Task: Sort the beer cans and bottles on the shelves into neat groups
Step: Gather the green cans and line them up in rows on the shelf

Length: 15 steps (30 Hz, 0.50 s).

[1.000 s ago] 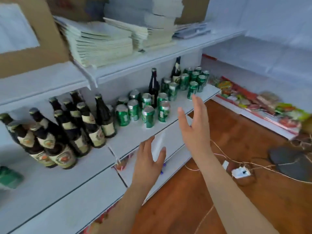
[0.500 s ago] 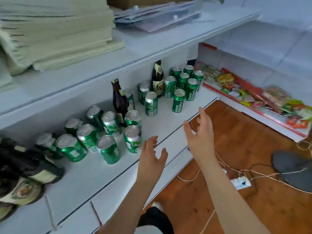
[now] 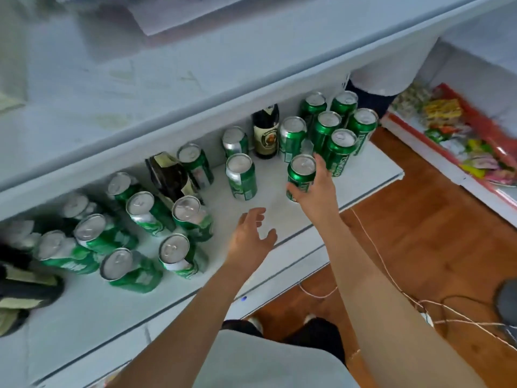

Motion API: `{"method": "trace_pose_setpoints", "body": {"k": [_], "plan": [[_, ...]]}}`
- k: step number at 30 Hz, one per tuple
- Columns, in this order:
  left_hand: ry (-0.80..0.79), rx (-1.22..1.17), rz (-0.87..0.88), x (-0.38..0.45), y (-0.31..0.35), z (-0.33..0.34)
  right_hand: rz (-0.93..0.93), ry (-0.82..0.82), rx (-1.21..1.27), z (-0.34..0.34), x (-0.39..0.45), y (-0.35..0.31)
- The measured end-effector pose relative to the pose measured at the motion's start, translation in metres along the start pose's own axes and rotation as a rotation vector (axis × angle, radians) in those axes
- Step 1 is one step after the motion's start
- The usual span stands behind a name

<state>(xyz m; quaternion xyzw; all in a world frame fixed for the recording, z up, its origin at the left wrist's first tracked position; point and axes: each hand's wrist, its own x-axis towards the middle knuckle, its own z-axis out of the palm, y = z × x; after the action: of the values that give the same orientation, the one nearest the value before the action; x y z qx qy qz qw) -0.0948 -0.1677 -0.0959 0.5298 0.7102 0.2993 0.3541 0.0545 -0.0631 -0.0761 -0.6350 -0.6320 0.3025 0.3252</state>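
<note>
On shelf (image 3: 279, 208), right hand (image 3: 313, 189) grips can (image 3: 300, 175).

Your right hand (image 3: 313, 189) wraps around a green can (image 3: 300, 175) standing near the shelf (image 3: 372, 169) front, just left of a tight cluster of cans (image 3: 340, 127). Your left hand (image 3: 249, 236) hovers open above bare shelf, touching nothing. A dark bottle (image 3: 265, 133) stands far back; another bottle (image 3: 170, 177) stands among the loose cans (image 3: 134, 239) at left.

Green cans (image 3: 242, 176), white shelf (image 3: 369, 166)
</note>
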Motion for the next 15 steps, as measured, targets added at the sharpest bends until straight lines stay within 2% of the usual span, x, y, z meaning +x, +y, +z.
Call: {"method": "trace_pose_setpoints", "body": {"k": [5, 9, 13, 15], "plan": [[0.096, -0.004, -0.014, -0.002, 0.021, 0.016, -0.108, -0.072, 0.105, -0.012, 0.003, 0.008], [0.190, -0.021, 0.042, 0.003, 0.059, 0.032, -0.170, -0.177, 0.168, -0.042, -0.010, -0.013], [0.332, -0.348, -0.095, 0.003, 0.091, 0.039, -0.256, -0.347, 0.137, -0.060, -0.009, -0.025], [0.367, -0.468, -0.183, 0.000, 0.092, 0.039, -0.280, -0.362, 0.116, -0.065, -0.003, -0.026]]}}
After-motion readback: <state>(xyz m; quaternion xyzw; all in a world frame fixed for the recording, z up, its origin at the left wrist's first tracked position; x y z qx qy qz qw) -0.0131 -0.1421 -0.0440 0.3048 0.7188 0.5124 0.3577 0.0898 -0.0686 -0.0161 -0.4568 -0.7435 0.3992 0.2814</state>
